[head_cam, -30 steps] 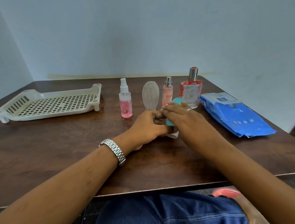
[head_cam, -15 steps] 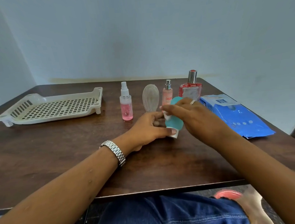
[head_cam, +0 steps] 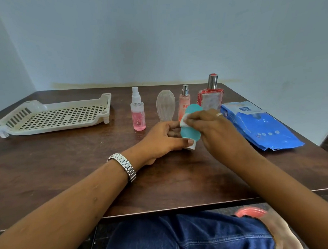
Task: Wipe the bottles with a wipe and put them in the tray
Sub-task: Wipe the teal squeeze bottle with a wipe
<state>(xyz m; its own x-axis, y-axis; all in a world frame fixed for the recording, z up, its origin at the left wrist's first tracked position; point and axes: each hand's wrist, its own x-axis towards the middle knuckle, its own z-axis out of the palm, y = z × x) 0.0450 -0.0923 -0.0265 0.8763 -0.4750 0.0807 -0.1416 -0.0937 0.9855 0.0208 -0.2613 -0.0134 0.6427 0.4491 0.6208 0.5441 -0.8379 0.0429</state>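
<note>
Your left hand [head_cam: 165,137] grips the teal bottle [head_cam: 189,131] at its lower end, fingers curled round the body and thumb on the white cap, so that the upper surface is exposed for cleaning. Your right hand [head_cam: 210,129] pinches the folded white wipe [head_cam: 183,121] and presses it against the upper part of the bottle. The bottle is held tilted, just above the bench [head_cam: 67,166] at its centre; whether the cap touches the bench cannot be determined. The pink spray bottle [head_cam: 138,112], the clear oval bottle [head_cam: 165,105], the peach spray bottle [head_cam: 184,104] and the red perfume bottle [head_cam: 210,96] stand upright in a row behind your hands, within reach for the following cycles. The tray [head_cam: 52,129] lies well apart at far left and holds no bottle. The blue wipes pack [head_cam: 259,125] lies on the right, near the wiping hand, presumably for resupply.
</note>
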